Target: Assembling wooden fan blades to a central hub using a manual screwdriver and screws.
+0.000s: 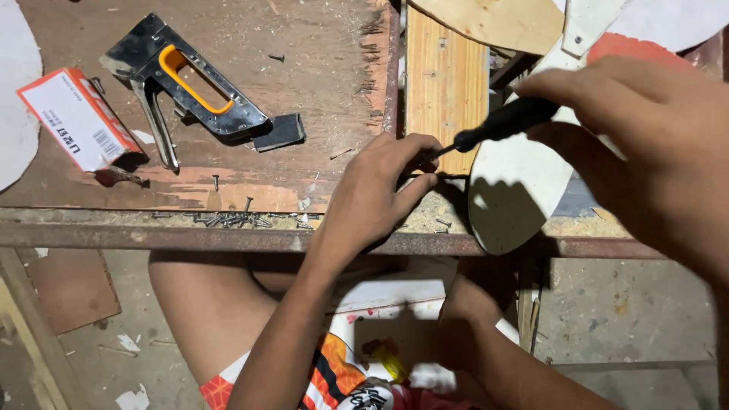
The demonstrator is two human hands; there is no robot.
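My right hand (645, 144) grips the black handle of a screwdriver (501, 125), held nearly level and pointing left. My left hand (380, 190) rests on the workbench edge, with thumb and fingers pinched at the screwdriver's tip, over the near end of a pale wooden plank (444, 76). Whatever sits at the tip is hidden by my fingers. A white oval board (516, 190) lies just right of the plank, under the tool.
A metal staple gun with an orange grip (186, 87) lies on the worn brown bench top (319, 68). An orange and white small box (76, 118) sits at the left. Loose nails (235, 220) lie along the bench's rusty metal edge (190, 237). My knees are below the bench.
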